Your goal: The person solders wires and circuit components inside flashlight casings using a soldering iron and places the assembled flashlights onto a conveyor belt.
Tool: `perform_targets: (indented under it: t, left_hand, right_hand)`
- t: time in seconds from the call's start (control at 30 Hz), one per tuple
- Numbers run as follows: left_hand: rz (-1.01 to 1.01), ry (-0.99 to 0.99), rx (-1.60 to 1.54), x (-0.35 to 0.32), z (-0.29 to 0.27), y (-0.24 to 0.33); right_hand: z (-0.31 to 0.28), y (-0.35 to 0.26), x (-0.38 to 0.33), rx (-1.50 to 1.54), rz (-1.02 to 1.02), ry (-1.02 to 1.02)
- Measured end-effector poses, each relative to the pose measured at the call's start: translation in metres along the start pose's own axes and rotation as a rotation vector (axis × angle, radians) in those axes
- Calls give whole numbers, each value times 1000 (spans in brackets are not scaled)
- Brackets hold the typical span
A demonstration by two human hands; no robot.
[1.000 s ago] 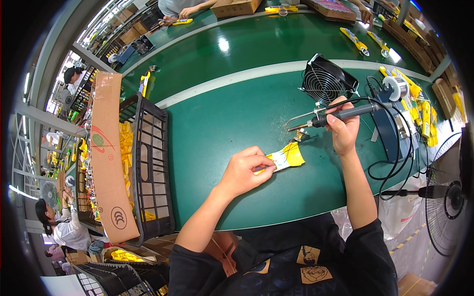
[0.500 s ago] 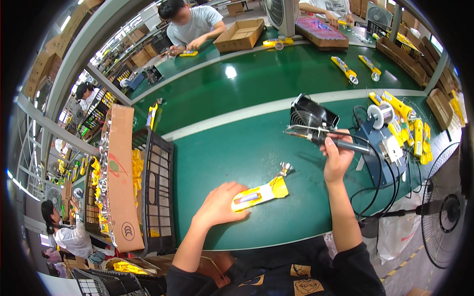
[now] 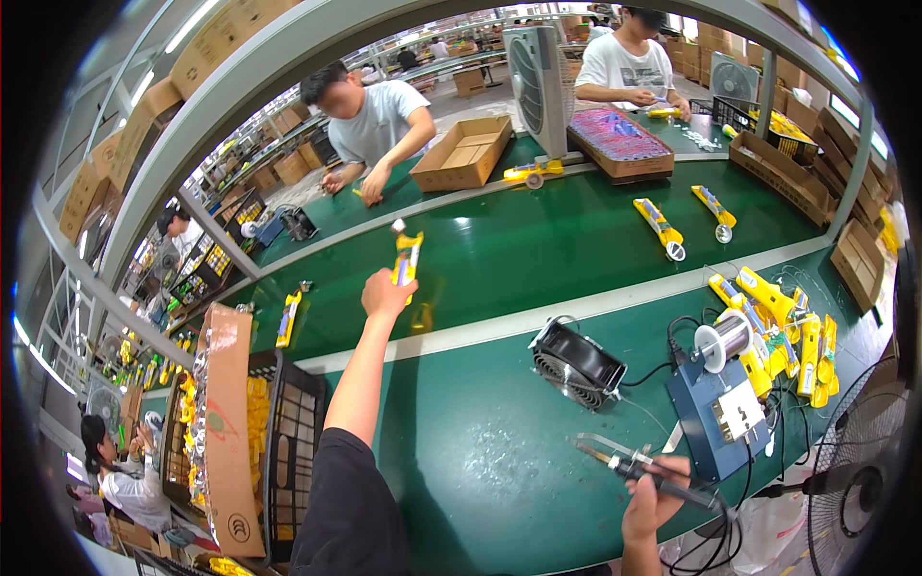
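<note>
The left hand (image 3: 386,294) is stretched far out over the green desk (image 3: 480,451), its grip closed around the lower end of a yellow part (image 3: 406,257) that stands upright above the fingers, over the moving green belt (image 3: 538,245). Just below that grip a white stripe marks the desk's far edge; beyond the grip the belt lies bare up to the cardboard box (image 3: 463,154) and the person in a grey shirt working on the far side. The right hand (image 3: 653,497) sits near the desk's near edge, grip closed on the handle of a soldering iron (image 3: 639,472), tip pointing left over open green surface.

Half a second ago the left hand lay low on the desk close to the body, pressing the yellow part flat; now the arm is fully extended and the part is lifted over the belt. The right hand has dropped from beside the small fan toward the near edge, with the iron kept in its grip.

Up and right of the right grip stand a small black fan (image 3: 574,363), a blue soldering station (image 3: 722,413) and a wire spool (image 3: 722,341), with cables trailing between them. Further right lies a heap of yellow parts (image 3: 792,331). Left of the outstretched arm, a black crate (image 3: 293,451) and a cardboard flap (image 3: 229,422) hem in the desk's left side
</note>
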State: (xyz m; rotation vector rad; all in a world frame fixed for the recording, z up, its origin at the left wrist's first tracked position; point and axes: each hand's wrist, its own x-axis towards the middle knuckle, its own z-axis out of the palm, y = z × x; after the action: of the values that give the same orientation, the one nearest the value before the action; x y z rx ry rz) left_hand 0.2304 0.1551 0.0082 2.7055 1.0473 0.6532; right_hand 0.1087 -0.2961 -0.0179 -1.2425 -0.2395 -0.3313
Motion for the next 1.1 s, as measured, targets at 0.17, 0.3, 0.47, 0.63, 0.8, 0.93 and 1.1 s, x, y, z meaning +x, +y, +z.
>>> perform_targets:
  t: [0.17, 0.3, 0.47, 0.63, 0.8, 0.93, 1.1]
  left_hand:
    - [-118, -148, 115, 13, 38, -11]
    - [450, 300, 147, 16, 31, 62]
    - [359, -867, -614, -2, 54, 284]
    - [186, -1072, -426, -15, 136, 404]
    - [-25, -1105, -488, -26, 166, 444]
    - [-212, -1089, -587, -16, 171, 437]
    - [-365, -1206, -573, 22, 112, 371]
  right_hand:
    - [-42, 27, -31, -172, -33, -57]
    - [-64, 23, -43, -143, 62, -37]
    - [-62, -2, -50, -117, 290, -13]
    - [-55, -3, -33, -80, 99, -60]
    - [-48, 2, -29, -18, 10, 40]
    - [-53, 1, -32, -7, 68, 102]
    - [-57, 8, -49, -153, 269, 108]
